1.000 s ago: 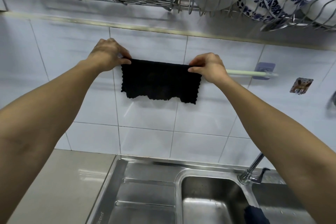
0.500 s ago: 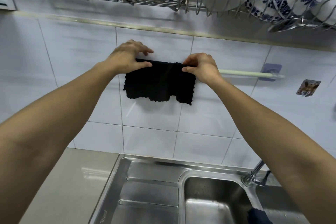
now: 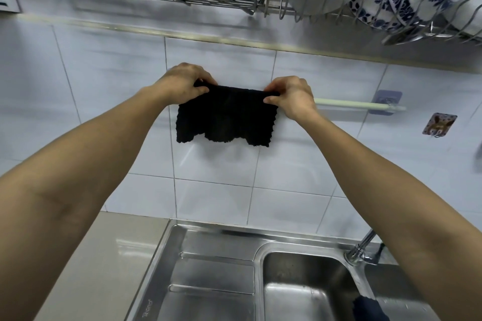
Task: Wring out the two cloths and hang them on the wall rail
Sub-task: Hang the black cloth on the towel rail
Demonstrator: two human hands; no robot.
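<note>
honestly, the likeliest slip is the black cloth [image 3: 225, 116] sliding off the wall rail [image 3: 357, 105] once the hands let go: if more of it hangs on one side than the other, its damp weight could drag it down toward the sink [image 3: 300, 284]. how much lies behind the rail is hidden, so i can't tell how well it is balanced. the left hand [image 3: 182, 83] pinches the cloth's upper left corner, thumb in front and curled fingers over the top edge. the right hand [image 3: 292, 98] grips the upper right corner the same way, just where the rail emerges. a second dark cloth [image 3: 369, 307] sits low in the sink, not yet hung.
</note>
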